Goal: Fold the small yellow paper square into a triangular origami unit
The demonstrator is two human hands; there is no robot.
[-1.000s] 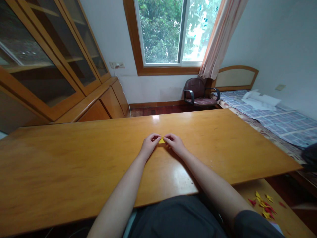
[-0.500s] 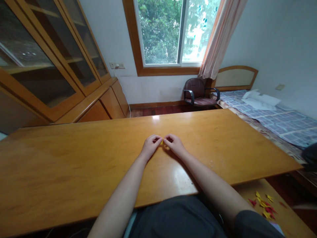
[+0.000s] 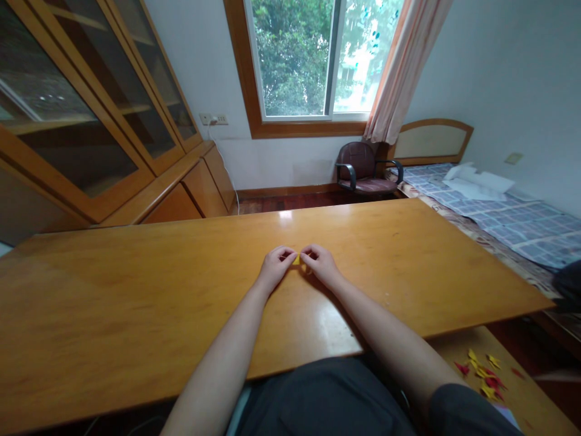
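A small piece of yellow paper (image 3: 296, 260) shows between my fingertips, just above the middle of the wooden table (image 3: 149, 290). My left hand (image 3: 276, 264) pinches it from the left, thumb and forefinger pressed together. From the right, my right hand (image 3: 320, 264) closes its thumb and fingers on the other side of it. The two hands almost meet at the tips. Most of the paper is covered by the fingers, so its folded shape cannot be made out.
On a lower surface (image 3: 458, 348) at the bottom right lie several yellow and red folded paper pieces (image 3: 488, 378). Beyond the table stand a dark red armchair (image 3: 363, 172) and a bed (image 3: 521, 221). A glass-door cabinet (image 3: 104, 115) lines the left wall.
My right hand's fingertips have shifted slightly away from the left ones, and a little more of the yellow paper shows between them. My left hand stays in place.
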